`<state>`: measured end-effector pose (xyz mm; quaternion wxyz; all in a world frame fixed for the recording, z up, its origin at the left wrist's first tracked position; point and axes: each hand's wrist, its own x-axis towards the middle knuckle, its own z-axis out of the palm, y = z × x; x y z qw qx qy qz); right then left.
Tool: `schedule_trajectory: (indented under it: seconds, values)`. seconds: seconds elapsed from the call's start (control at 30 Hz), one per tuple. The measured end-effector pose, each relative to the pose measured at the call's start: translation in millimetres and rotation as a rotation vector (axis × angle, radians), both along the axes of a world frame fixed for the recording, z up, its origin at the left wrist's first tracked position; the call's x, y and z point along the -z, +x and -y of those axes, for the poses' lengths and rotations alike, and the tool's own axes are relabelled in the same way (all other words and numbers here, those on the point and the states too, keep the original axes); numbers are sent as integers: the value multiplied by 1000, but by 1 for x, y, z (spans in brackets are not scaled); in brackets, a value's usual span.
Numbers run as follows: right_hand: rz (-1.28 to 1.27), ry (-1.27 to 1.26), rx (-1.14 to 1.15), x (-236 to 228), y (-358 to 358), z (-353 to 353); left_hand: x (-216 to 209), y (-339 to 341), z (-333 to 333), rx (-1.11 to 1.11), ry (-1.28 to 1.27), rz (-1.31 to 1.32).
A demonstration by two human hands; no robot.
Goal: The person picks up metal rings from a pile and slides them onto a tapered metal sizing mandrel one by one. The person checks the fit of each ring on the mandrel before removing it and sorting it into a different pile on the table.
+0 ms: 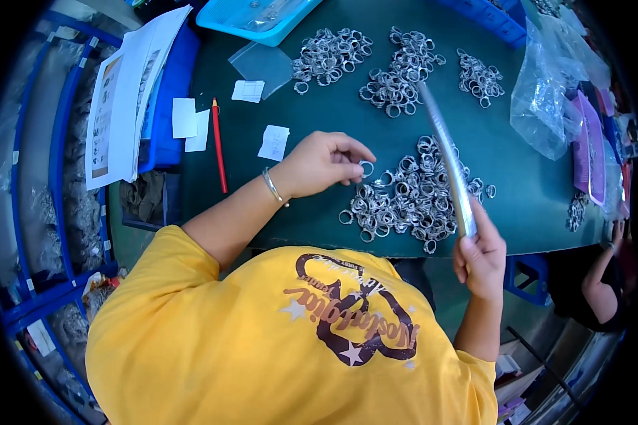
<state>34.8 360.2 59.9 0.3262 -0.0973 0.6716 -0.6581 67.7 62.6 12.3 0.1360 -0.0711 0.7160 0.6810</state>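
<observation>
Between the thumb and fingers of my left hand (327, 164) is a silver-coloured ring (366, 168), held just off the left edge of a large pile of rings (411, 202). My right hand (480, 253) is closed round the lower end of a long metal ring mandrel (446, 152). The mandrel is tilted, its far tip reaching up toward the back piles, and it hides part of the large pile below it. One loose ring (490, 191) lies to the right of that pile. The held ring is apart from the mandrel.
Farther back on the green table (290, 230) are more ring piles (333, 58). A red pencil (218, 145) and paper slips (273, 142) lie left. Blue trays (259, 21) stand at the back, a clear plastic bag (546, 92) right. Another person's arm (602, 280) shows at far right.
</observation>
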Motion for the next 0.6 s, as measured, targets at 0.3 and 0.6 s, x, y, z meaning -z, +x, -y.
schedule_trajectory:
  seconds: [0.3,0.6]
  values:
    - [-232,171,-295,13,10,-12,21,1,10,-250,1133,104]
    - [-355,124,-402,8,5,19,15,11,-20,-17,656,-147]
